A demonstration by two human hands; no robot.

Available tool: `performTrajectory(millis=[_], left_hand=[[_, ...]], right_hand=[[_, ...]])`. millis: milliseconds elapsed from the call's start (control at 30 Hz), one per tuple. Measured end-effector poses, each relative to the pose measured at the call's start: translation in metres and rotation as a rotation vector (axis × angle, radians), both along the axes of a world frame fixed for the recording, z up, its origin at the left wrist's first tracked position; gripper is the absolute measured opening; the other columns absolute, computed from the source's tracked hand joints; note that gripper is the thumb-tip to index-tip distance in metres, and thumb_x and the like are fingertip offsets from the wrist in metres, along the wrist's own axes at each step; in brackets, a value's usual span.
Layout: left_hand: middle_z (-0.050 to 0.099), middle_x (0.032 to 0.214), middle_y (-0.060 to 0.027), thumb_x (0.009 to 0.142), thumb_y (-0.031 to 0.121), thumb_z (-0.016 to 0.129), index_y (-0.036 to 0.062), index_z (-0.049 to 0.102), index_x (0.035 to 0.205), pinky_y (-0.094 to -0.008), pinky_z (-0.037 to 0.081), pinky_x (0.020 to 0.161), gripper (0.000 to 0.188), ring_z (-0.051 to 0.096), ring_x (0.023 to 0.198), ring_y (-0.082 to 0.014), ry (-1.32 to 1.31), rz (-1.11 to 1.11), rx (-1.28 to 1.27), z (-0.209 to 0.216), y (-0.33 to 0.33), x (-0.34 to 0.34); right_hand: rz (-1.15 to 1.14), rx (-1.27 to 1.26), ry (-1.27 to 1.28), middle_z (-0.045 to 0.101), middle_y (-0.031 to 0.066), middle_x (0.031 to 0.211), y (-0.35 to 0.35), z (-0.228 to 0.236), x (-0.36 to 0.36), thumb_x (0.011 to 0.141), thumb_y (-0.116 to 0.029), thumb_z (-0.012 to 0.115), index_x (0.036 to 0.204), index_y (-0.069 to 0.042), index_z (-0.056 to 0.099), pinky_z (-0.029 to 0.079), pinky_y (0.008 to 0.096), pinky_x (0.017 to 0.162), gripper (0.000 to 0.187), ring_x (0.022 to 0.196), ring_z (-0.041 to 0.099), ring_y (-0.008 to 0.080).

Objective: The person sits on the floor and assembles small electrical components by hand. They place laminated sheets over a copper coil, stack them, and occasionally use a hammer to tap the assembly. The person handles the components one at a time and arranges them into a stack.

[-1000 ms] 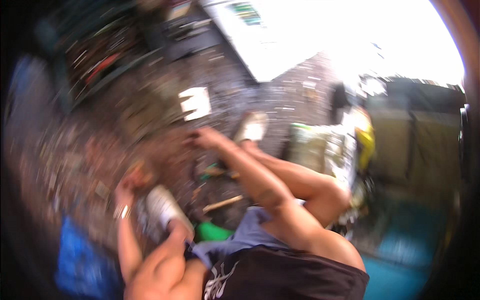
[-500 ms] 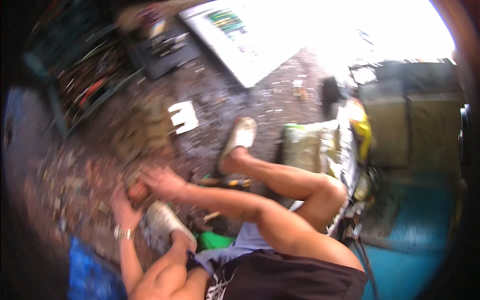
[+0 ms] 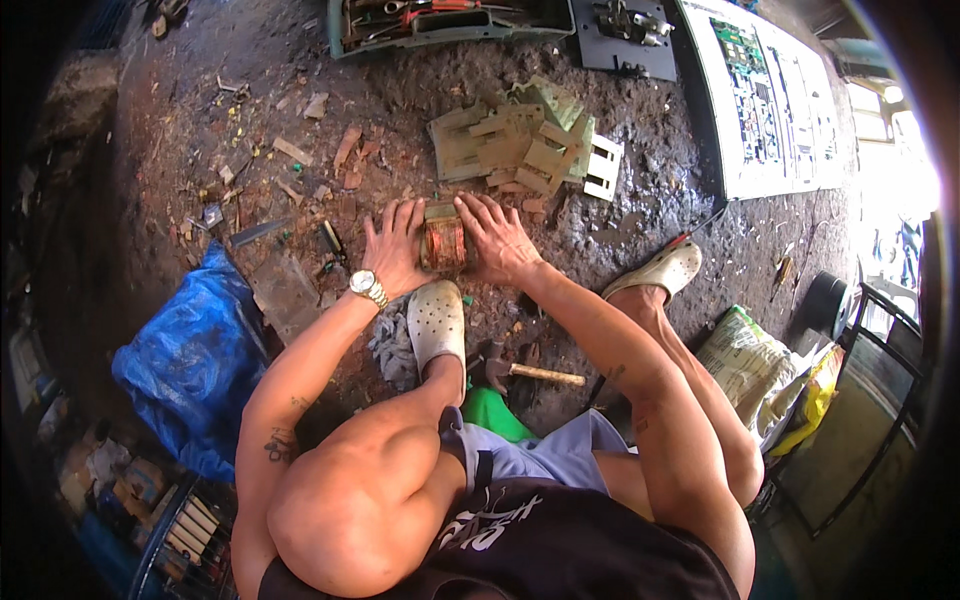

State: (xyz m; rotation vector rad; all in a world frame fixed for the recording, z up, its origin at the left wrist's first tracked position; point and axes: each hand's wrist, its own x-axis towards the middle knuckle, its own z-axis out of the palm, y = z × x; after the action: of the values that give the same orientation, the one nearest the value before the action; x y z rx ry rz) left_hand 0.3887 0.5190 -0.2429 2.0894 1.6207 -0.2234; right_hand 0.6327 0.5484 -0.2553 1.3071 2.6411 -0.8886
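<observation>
A block-shaped copper coil (image 3: 443, 245) with a dull metal top edge stands on the ground in front of my pale clog. My left hand (image 3: 396, 248), with a watch at its wrist, presses against the coil's left side. On the coil's other side lies my right hand (image 3: 497, 240), so the coil is held between the two. The fingers of both hands point away from me, and my thumbs are mostly hidden. Just beyond is a pile of flat, E-shaped metal plates (image 3: 515, 140), with one pale plate (image 3: 602, 167) at its right edge.
A hammer (image 3: 540, 374) lies near my feet beside a green thing (image 3: 495, 413). A blue tarp (image 3: 195, 360) is bunched at left. Farther off are a toolbox (image 3: 455, 35), a black plate with metal parts (image 3: 628, 38) and a white panel with circuit boards (image 3: 765, 105). A sack (image 3: 750, 360) sits at right.
The view has swung left and steadied from a blur. My hands, earlier apart around a reddish thing, are now flat along both sides of the coil.
</observation>
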Motion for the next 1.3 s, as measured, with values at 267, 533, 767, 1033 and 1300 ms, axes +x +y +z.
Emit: performTrajectory(millis=[267,533,767,1033,1300], left_hand=[[0.04,0.156,-0.0123,0.055,0.054,0.096,0.0095,0.028,0.162,-0.0734,0.028,0.117,0.134,0.03,0.151,-0.0377,0.003,-0.037,0.032,0.0,0.002,-0.004],[0.036,0.159,-0.0128,0.056,0.055,0.095,0.0096,0.029,0.162,-0.0737,0.027,0.117,0.133,0.028,0.153,-0.0394,0.023,-0.055,0.033,0.003,0.0,-0.015],[0.031,0.164,-0.0123,0.056,0.059,0.095,0.0105,0.026,0.164,-0.074,0.026,0.117,0.137,0.028,0.154,-0.0389,0.009,-0.075,0.059,-0.008,-0.004,-0.023],[0.032,0.164,-0.0104,0.053,0.055,0.098,0.0114,0.026,0.164,-0.0718,0.026,0.117,0.139,0.029,0.153,-0.0371,-0.015,-0.072,0.072,-0.007,0.0,-0.012],[0.032,0.163,-0.0117,0.053,0.052,0.098,0.0088,0.026,0.163,-0.0694,0.027,0.117,0.138,0.029,0.153,-0.0368,-0.032,-0.068,0.09,-0.005,0.0,-0.015]], right_hand=[[0.02,-0.024,-0.012,0.038,0.0166,0.164,0.007,-0.002,0.003,0.06,-0.054,0.096,0.17,-0.008,0.011,0.036,0.0615,0.115,0.146,0.148,0.039,0.0379],[-0.058,0.0,-0.18,0.038,0.0147,0.164,0.006,0.006,0.079,0.067,-0.054,0.095,0.171,-0.013,0.012,0.038,0.0547,0.116,0.139,0.147,0.041,0.0353],[-0.203,0.231,-0.201,0.009,0.0158,0.177,0.03,0.034,0.113,0.071,-0.046,0.096,0.172,-0.022,0.008,0.019,0.0704,0.126,0.136,0.163,0.008,0.0412],[0.034,-0.094,-0.243,0.0,0.01,0.179,0.001,0.029,0.021,0.074,-0.053,0.092,0.172,-0.017,0.005,0.013,0.0654,0.131,0.136,0.164,0.002,0.037],[0.011,-0.031,0.001,0.033,0.0106,0.168,0.003,-0.004,0.018,0.068,-0.046,0.096,0.171,-0.014,0.014,0.034,0.0617,0.12,0.135,0.154,0.033,0.0357]])
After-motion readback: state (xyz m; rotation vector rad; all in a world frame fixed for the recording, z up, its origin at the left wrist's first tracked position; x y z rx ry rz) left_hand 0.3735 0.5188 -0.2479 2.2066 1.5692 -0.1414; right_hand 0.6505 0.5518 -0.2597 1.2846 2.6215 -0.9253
